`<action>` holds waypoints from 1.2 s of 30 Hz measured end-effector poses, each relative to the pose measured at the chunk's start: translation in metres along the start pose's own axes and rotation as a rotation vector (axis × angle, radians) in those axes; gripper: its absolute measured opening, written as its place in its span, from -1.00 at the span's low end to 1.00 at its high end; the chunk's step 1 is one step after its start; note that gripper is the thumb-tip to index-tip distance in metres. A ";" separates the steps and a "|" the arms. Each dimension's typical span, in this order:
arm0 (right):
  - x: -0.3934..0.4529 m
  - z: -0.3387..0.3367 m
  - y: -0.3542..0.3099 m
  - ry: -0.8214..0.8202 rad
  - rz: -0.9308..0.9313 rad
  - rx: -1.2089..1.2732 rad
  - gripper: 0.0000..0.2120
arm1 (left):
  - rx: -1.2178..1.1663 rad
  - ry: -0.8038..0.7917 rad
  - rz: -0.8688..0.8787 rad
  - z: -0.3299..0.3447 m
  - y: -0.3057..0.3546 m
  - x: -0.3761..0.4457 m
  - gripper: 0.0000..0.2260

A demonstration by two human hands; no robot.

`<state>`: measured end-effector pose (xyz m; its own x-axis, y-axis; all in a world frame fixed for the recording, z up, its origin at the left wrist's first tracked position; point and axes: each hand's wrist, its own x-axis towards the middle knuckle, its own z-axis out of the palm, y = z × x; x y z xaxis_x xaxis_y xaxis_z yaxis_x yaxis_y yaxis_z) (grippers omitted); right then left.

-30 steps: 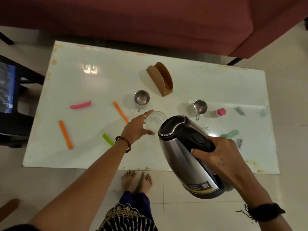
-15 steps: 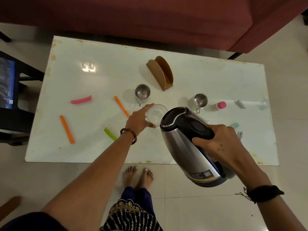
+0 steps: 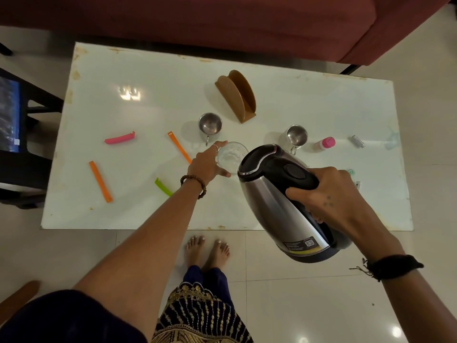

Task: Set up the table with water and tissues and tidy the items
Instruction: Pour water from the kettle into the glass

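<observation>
A: Starting with the biggest thing, the white worktop (image 3: 321,100). Could end up wet all over. How?

B: By tipping the kettle (image 3: 269,206) too fast. Held up in the air over the near edge, leaning toward the glass. Big and shiny, and likely heavy. Might slip or swing.

A: Held by what?

B: By the right grip (image 3: 331,199), wrapped tight round the black handle. Just one hand on a big thing, so easy to wobble.

A: And the left grip (image 3: 206,164)?

B: Curled part way round the glass (image 3: 231,154), touching its side and keeping it steady. Could get splashed. Bad news if hot inside. Cannot tell that from here.

A: And where to find the glass?

B: Near the middle of the worktop, a bit toward the near edge, just beside the top of the kettle. Small mouth, so easy to miss. Easy to knock over too, with one bump from the kettle.

A: Anything small in harm's way?

B: An orange clip (image 3: 179,147), just beside the left grip. Could get wet from a spill.

A: Any words to read?

B: A label (image 3: 301,243) low on the kettle, with a little square code. Print too tiny to read. No brand to make out. Nothing to read on the pink-capped bottle (image 3: 325,143) toward the right edge either.
</observation>
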<state>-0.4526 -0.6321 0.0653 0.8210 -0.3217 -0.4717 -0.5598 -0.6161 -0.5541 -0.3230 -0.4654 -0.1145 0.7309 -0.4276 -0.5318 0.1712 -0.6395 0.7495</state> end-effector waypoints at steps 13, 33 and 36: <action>0.001 0.001 -0.001 0.017 0.013 -0.034 -0.78 | -0.019 0.004 -0.013 0.000 0.001 -0.003 -0.20; 0.012 -0.002 -0.007 -0.045 -0.012 -0.062 -0.82 | 0.027 0.022 -0.009 0.001 0.004 -0.003 -0.22; 0.013 -0.003 -0.008 -0.054 -0.015 -0.039 -0.82 | 0.048 0.025 -0.013 0.001 0.004 -0.003 -0.22</action>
<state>-0.4375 -0.6332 0.0655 0.8212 -0.2740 -0.5006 -0.5421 -0.6485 -0.5344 -0.3254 -0.4677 -0.1106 0.7453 -0.4034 -0.5308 0.1492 -0.6750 0.7225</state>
